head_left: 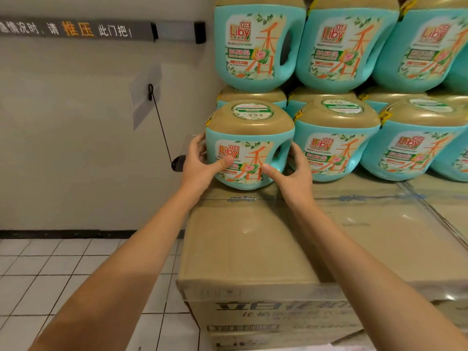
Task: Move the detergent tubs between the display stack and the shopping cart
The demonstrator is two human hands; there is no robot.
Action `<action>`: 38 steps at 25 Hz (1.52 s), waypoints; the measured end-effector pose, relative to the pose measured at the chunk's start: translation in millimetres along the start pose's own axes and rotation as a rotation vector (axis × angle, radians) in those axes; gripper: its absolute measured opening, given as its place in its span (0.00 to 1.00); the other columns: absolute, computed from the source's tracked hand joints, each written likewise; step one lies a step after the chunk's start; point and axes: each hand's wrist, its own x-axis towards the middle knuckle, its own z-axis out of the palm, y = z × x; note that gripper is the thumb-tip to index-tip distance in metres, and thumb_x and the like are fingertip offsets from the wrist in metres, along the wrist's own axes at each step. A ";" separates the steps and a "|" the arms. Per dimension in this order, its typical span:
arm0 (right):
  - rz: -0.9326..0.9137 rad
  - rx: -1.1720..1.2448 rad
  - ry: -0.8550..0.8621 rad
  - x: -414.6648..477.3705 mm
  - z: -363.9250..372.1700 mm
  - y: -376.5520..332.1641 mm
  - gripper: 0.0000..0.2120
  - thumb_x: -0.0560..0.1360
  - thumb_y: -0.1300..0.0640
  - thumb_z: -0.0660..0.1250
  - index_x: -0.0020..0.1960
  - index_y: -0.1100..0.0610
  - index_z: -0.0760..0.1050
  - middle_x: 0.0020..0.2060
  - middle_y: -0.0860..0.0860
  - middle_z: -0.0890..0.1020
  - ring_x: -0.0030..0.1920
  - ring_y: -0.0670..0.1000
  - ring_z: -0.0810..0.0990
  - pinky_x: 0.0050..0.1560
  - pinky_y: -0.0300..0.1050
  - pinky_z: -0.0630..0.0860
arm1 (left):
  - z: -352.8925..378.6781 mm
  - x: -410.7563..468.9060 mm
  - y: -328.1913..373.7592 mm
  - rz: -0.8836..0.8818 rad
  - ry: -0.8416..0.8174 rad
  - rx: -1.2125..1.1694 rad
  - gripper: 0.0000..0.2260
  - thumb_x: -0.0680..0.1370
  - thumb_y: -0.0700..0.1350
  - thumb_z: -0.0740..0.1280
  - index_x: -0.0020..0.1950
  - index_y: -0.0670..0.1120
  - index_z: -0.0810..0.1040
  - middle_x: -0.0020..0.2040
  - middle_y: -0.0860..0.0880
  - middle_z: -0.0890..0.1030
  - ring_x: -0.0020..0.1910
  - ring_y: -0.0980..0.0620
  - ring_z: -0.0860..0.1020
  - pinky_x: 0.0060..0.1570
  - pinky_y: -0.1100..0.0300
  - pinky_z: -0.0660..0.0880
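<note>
A sealed cardboard carton [253, 239], glossy with clear tape, forms the top of a stack of cartons and serves as the display surface. It stands against a pale wall [76, 148] that carries a dark push bar [101, 30] with Chinese lettering, above a floor of white tiles [63, 274] with a black skirting line at the wall's foot. A thin black cord [162, 127] hangs down the wall to a small dark fitting.

At the far left corner of the carton top sits a teal detergent tub [249, 145] with a tan lid, upright, label facing the camera. The left hand [200, 163] presses against its left side, thumb across the label; the right hand [291, 171] cups its right side below the handle hole. Both are clamped on the tub. More tubs [336, 138] stand just beside it to the right and in a second tier [258, 44] above and behind.

The carton's left edge drops straight to open floor, so free room lies to the left and near side; to the right the tub nearly touches its neighbour. No shopping cart shows.
</note>
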 end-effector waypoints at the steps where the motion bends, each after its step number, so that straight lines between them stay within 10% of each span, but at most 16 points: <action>1: 0.000 -0.032 0.029 1.9 4.6 0.6 0.41 0.68 0.51 0.77 0.75 0.57 0.63 0.71 0.52 0.70 0.71 0.51 0.67 0.72 0.51 0.65 | 1.7 3.2 -1.8 -0.008 0.022 -0.029 0.43 0.60 0.54 0.77 0.72 0.49 0.63 0.70 0.49 0.73 0.68 0.51 0.72 0.66 0.52 0.72; 12: -0.001 -0.178 0.103 8.2 21.9 -2.2 0.35 0.72 0.49 0.73 0.73 0.59 0.63 0.67 0.54 0.69 0.67 0.52 0.70 0.68 0.44 0.67 | 12.3 8.8 -8.2 0.019 0.190 0.014 0.31 0.65 0.52 0.79 0.64 0.53 0.69 0.60 0.57 0.75 0.58 0.59 0.75 0.48 0.72 0.75; 18: -0.003 0.020 0.085 -31.3 -15.2 -21.4 0.10 0.77 0.60 0.67 0.58 0.57 0.78 0.47 0.51 0.82 0.46 0.48 0.81 0.48 0.39 0.77 | 20.5 -50.0 22.4 0.010 0.327 -0.114 0.13 0.73 0.40 0.73 0.55 0.49 0.77 0.50 0.54 0.80 0.46 0.61 0.78 0.38 0.74 0.74; 25: 0.016 0.146 0.512 -193.2 -129.8 -20.3 0.06 0.78 0.60 0.64 0.48 0.53 0.80 0.33 0.50 0.82 0.32 0.46 0.77 0.35 0.34 0.74 | 69.0 -168.7 41.7 -0.071 -0.281 -0.414 0.07 0.74 0.38 0.69 0.48 0.48 0.80 0.38 0.53 0.81 0.37 0.60 0.77 0.33 0.69 0.73; 38: 0.494 -0.074 1.232 -503.3 -283.1 14.3 0.10 0.79 0.61 0.63 0.46 0.52 0.81 0.35 0.54 0.82 0.33 0.47 0.79 0.33 0.34 0.75 | 255.0 -353.8 -6.7 -0.295 -1.090 -0.144 0.07 0.77 0.34 0.66 0.48 0.46 0.80 0.35 0.54 0.82 0.33 0.62 0.77 0.32 0.72 0.72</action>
